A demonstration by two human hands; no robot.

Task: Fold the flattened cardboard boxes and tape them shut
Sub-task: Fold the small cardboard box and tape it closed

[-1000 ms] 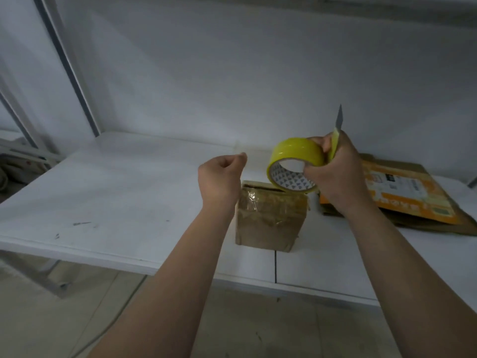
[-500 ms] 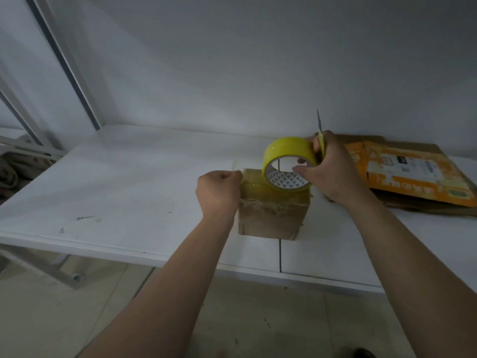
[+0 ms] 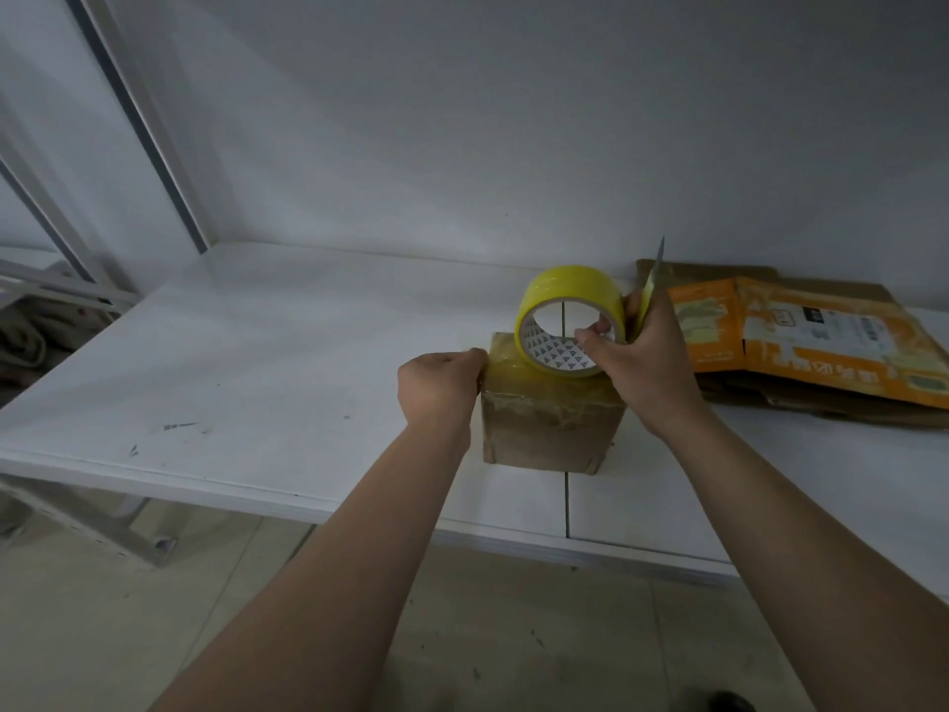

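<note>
Left hand fisted at box edge; right hand gripping tape roll and knife.

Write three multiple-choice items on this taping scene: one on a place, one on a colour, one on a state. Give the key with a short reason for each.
1. Where do the flattened cartons lie?
A. On the floor
B. On the table, to the right of the small box
C. On top of the small box

2. What colour is the tape roll?
A. Yellow
B. Blue
C. Black

3. What is the left hand doing?
A. Resting flat on the table
B. Holding the cutter
C. Pinching the tape end at the box's upper left edge

Key:
1 B: they lie on the white table, right of the small box.
2 A: the roll's outer band is bright yellow.
3 C: its fingers press at the box's edge, while the right hand holds the roll and the cutter.
</note>
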